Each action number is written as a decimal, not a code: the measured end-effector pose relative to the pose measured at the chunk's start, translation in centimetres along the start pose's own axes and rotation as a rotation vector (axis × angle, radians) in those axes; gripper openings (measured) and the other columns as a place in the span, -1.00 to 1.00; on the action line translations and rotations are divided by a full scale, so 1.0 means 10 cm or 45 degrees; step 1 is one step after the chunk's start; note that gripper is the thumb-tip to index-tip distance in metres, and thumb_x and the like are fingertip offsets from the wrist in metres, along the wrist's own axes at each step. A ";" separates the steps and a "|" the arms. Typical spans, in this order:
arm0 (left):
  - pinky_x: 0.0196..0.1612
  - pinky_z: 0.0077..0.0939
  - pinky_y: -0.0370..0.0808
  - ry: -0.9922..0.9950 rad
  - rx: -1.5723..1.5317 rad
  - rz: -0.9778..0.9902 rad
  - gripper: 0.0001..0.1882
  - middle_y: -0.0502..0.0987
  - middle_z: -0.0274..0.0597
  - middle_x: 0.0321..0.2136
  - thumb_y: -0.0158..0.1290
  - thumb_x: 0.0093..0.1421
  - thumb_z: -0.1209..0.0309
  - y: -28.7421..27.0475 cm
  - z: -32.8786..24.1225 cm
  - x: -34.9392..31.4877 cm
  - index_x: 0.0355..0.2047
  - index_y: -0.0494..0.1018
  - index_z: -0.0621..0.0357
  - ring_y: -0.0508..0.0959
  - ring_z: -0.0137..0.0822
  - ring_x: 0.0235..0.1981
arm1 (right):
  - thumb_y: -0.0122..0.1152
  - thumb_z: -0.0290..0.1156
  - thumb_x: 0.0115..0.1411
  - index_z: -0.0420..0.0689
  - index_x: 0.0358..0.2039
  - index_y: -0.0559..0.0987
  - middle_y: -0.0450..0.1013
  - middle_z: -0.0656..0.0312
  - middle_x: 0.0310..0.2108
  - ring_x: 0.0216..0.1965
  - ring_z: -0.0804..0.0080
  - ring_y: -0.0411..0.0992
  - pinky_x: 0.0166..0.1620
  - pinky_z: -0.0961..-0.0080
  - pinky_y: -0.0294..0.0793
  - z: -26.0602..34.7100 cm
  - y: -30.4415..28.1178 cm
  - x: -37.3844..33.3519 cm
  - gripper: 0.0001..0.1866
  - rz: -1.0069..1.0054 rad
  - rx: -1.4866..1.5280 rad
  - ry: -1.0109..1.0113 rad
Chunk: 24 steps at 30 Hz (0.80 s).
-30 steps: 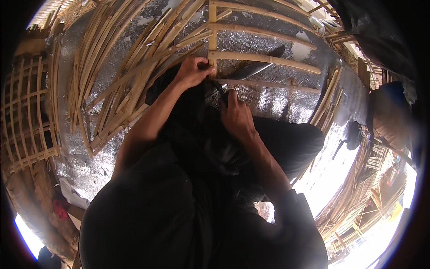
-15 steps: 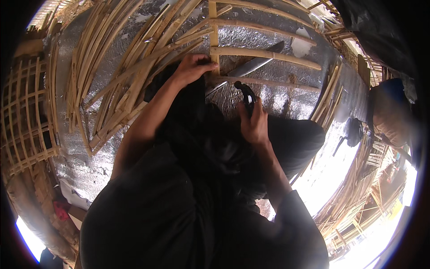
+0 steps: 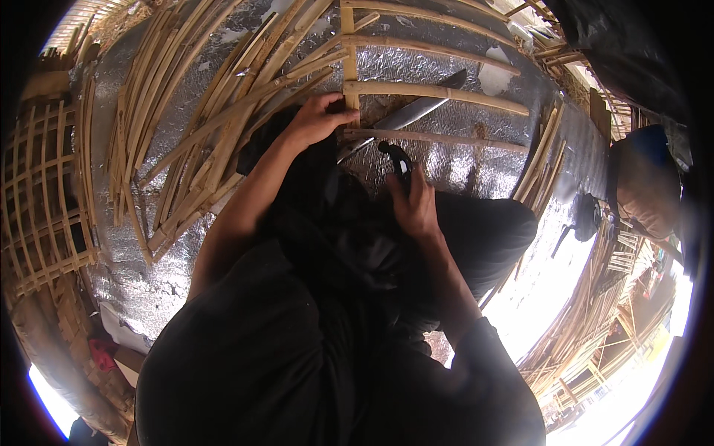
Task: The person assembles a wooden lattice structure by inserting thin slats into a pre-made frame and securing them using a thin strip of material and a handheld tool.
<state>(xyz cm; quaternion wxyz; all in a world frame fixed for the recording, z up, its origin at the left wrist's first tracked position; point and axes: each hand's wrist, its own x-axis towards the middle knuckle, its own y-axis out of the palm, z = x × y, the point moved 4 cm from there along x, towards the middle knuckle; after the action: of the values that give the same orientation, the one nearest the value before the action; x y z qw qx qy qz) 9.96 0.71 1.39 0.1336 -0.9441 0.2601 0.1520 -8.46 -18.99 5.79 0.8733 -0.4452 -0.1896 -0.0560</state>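
My left hand [image 3: 318, 121] is closed at the lower end of an upright bamboo strip [image 3: 349, 63], its thumb lying against the strip and its fingertips partly hidden. Several bamboo crosspieces [image 3: 446, 94] run to the right from this strip, forming a frame. My right hand [image 3: 416, 204] grips a black hammer [image 3: 401, 165] just above my lap, with the hammer's head up and apart from the bamboo. Beneath the crosspieces lies a long, dark, blade-like piece [image 3: 420, 108] with a shiny edge.
Loose bamboo strips [image 3: 216, 119] lie piled to the left on a silvery foil sheet [image 3: 141, 290]. A bamboo lattice [image 3: 44, 186] stands at the far left. More strips [image 3: 543, 156] lie to the right, near a dark object [image 3: 586, 217] on the bright floor.
My right hand and the hammer have shifted slightly left. The frame appears a little lower and further left, while my left hand keeps its place at the upright strip.
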 end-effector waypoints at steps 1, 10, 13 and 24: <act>-0.07 -0.47 0.52 -0.050 -0.033 0.017 -0.62 0.71 -0.23 -0.32 0.28 0.22 0.21 0.00 0.02 0.01 -0.07 0.64 0.22 0.66 -0.42 -0.23 | 0.30 -0.51 0.26 -0.40 0.03 0.36 0.51 -0.28 -0.31 -0.33 -0.29 0.53 -0.36 0.01 0.50 0.02 0.01 0.06 -0.58 0.056 0.039 0.033; -0.19 -0.43 0.54 0.316 -0.116 -0.149 -0.62 0.63 -0.10 -0.31 0.12 0.22 0.37 -0.10 0.22 0.02 0.01 0.54 0.29 0.61 -0.28 -0.32 | 0.22 -0.38 0.34 -0.26 0.19 0.36 0.54 -0.20 -0.12 -0.12 -0.20 0.55 -0.11 0.12 0.54 0.19 0.43 0.40 -0.53 0.464 0.599 0.398; -0.13 -0.36 0.57 0.140 -0.130 -0.132 -0.56 0.62 0.04 -0.16 0.11 0.16 0.46 -0.16 0.21 -0.10 0.06 0.47 0.30 0.65 -0.16 -0.20 | 0.22 -0.41 0.34 -0.26 0.18 0.38 0.54 -0.16 -0.05 -0.09 -0.09 0.57 -0.08 0.20 0.55 0.24 0.34 0.47 -0.55 0.483 0.700 0.412; -0.08 -0.09 0.60 0.422 0.710 -0.346 -0.57 0.57 0.08 -0.15 0.28 -0.04 0.53 0.06 -0.16 -0.67 -0.11 0.49 0.17 0.61 0.12 -0.14 | 0.18 -0.41 0.36 -0.23 -0.12 0.54 0.40 0.37 -0.59 -0.59 0.65 0.34 -0.54 0.57 0.27 0.03 0.04 0.44 -0.82 0.319 0.867 0.857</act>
<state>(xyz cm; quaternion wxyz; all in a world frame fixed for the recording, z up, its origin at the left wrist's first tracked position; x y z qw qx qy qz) 4.49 2.66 5.17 0.3611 -0.9092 0.1816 -0.0994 -4.36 -18.17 7.31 0.9820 -0.1112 0.1505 -0.0263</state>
